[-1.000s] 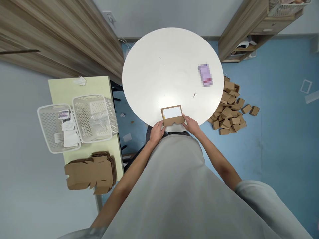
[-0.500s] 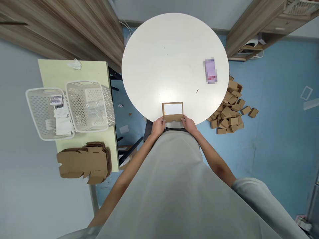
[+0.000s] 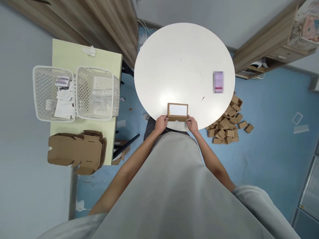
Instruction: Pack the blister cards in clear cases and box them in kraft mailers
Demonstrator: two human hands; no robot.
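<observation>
A small brown cardboard box (image 3: 174, 118) lies at the near edge of the round white table, its top side open. Inside it is a flat white item (image 3: 178, 110) with a small yellow mark at its left end. My left hand (image 3: 161, 124) grips the near left corner of the box between thumb and fingers. At the near right corner, my right hand (image 3: 192, 124) pinches the cardboard the same way. A front flap with a small notch spans the space between the hands.
On the round table (image 3: 184, 43) lies a blurred purple item (image 3: 218, 82). Many small cardboard boxes (image 3: 224, 124) are heaped on the floor at right. The side table (image 3: 107, 59) at left bears two white baskets (image 3: 94, 93) and stacked flat cardboard blanks (image 3: 74, 149).
The camera view has turned and shifted, so the table appears further right and lower. Both hands keep hold of the box corners, and the front flap looks narrower.
</observation>
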